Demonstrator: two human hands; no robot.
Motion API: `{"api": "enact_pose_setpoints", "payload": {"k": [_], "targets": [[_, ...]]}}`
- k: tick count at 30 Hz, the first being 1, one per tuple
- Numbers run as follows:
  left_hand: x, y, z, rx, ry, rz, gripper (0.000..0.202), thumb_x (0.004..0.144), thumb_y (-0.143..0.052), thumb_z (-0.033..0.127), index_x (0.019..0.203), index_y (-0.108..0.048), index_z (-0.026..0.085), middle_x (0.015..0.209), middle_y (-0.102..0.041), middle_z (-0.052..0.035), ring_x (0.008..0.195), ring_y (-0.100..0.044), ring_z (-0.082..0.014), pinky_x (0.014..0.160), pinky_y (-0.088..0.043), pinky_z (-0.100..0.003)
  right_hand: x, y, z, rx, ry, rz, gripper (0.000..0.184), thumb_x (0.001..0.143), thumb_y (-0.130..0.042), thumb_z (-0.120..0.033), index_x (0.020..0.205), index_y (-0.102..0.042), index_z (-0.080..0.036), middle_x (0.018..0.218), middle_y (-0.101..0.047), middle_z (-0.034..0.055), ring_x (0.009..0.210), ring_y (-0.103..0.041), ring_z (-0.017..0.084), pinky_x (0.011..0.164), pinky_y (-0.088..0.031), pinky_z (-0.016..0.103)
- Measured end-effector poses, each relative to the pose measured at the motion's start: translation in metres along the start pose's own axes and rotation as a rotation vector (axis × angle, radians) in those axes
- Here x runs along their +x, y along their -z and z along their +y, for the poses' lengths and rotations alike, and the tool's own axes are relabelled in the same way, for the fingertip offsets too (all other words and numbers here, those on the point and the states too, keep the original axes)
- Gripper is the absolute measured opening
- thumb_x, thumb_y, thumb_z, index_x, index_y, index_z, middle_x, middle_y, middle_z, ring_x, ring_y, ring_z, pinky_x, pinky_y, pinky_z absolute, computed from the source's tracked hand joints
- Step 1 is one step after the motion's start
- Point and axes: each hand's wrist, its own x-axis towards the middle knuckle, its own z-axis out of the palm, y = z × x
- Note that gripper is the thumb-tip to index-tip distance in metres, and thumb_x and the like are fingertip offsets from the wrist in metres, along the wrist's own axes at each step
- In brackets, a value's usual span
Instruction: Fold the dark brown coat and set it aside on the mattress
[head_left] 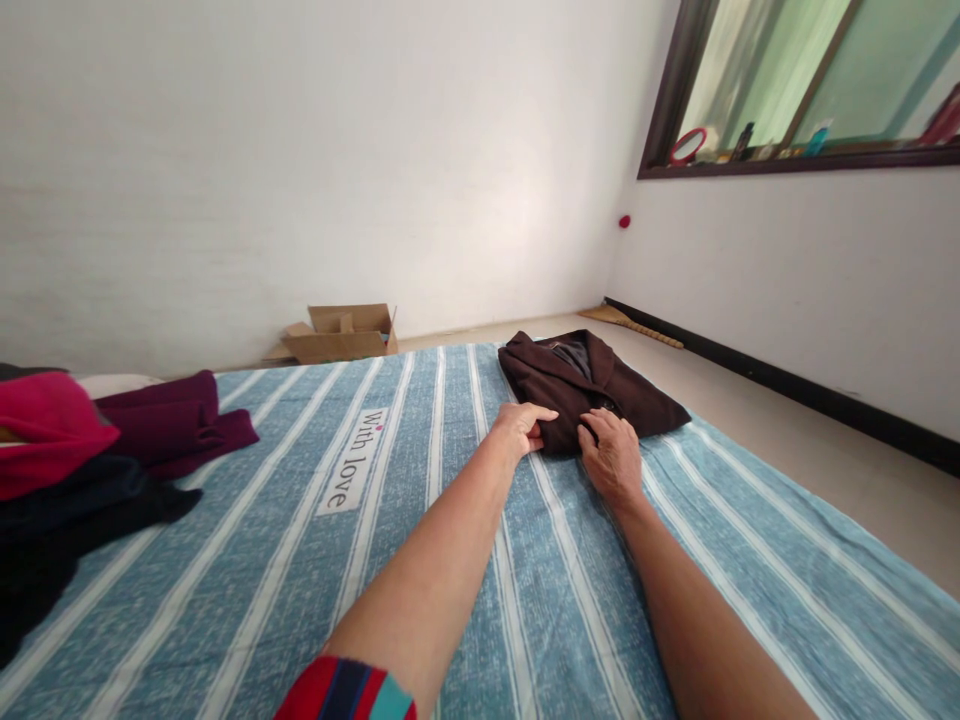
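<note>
A dark brown jacket point(555, 395) lies folded into a compact bundle on the striped blue bedsheet point(405, 440), with its collar and grey lining at the far side. My left hand point(521, 425) grips its near left corner, thumb on top and the other fingers curled at the edge. At the near edge, close to a button, my right hand point(611, 452) has its fingers bent over the cloth; its thumb is partly hidden. Both forearms reach forward across the bed.
On the left is a heap of clothes, with a pink garment point(52, 425), a purple garment point(184, 425) and dark pieces. Past the bed's far edge stand an open cardboard box point(341, 335) and a broom point(622, 318). A window point(802, 80) is at the right.
</note>
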Motion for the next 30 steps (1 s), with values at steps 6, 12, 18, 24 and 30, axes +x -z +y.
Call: {"api": "enact_pose_setpoints", "payload": {"k": [6,12,18,24,30], "targets": [[-0.003,-0.001,0.0,0.016,-0.011,0.003,0.023,0.054,-0.071,0.003,0.06,-0.053,0.016,0.046,-0.052,0.0044,0.043,-0.05,-0.0092,0.05,-0.048,-0.025,0.0,0.0,0.0,0.007,0.002,-0.001,0.029,0.085,-0.044,-0.03,0.101,-0.065,-0.019,0.114,-0.061,0.0095,0.11,-0.05,0.023,0.095,-0.032,0.04],[-0.011,0.004,-0.001,0.051,-0.015,-0.038,0.019,0.06,-0.069,0.006,0.061,-0.052,0.016,0.048,-0.054,0.0031,0.045,-0.052,-0.0105,0.052,-0.049,-0.027,0.0,0.001,0.0,0.014,0.002,0.006,0.029,0.085,-0.044,-0.03,0.101,-0.065,-0.02,0.113,-0.062,0.0095,0.109,-0.051,0.023,0.095,-0.032,0.041],[-0.015,0.008,0.001,0.078,-0.021,-0.104,0.018,0.064,-0.066,0.009,0.063,-0.05,0.017,0.049,-0.055,0.0024,0.045,-0.053,-0.0116,0.053,-0.05,-0.03,0.0,0.002,-0.001,0.008,-0.007,-0.003,0.029,0.085,-0.044,-0.03,0.101,-0.065,-0.019,0.114,-0.061,0.0092,0.11,-0.05,0.023,0.095,-0.031,0.04],[-0.015,0.007,0.001,0.129,-0.063,-0.077,0.019,0.065,-0.068,0.011,0.067,-0.05,0.016,0.052,-0.056,0.001,0.048,-0.056,-0.0138,0.055,-0.051,-0.034,0.0,0.002,-0.001,0.005,-0.01,0.002,0.029,0.085,-0.044,-0.031,0.101,-0.065,-0.019,0.113,-0.062,0.009,0.107,-0.051,0.023,0.094,-0.032,0.04],[-0.014,-0.006,0.004,0.165,-0.148,0.043,0.023,0.066,-0.066,0.007,0.065,-0.045,0.017,0.049,-0.045,0.0062,0.049,-0.052,-0.0122,0.057,-0.051,-0.035,0.001,0.001,0.0,0.007,-0.014,0.006,0.029,0.085,-0.044,-0.031,0.1,-0.066,-0.02,0.113,-0.062,0.0083,0.108,-0.051,0.024,0.095,-0.032,0.04]]}}
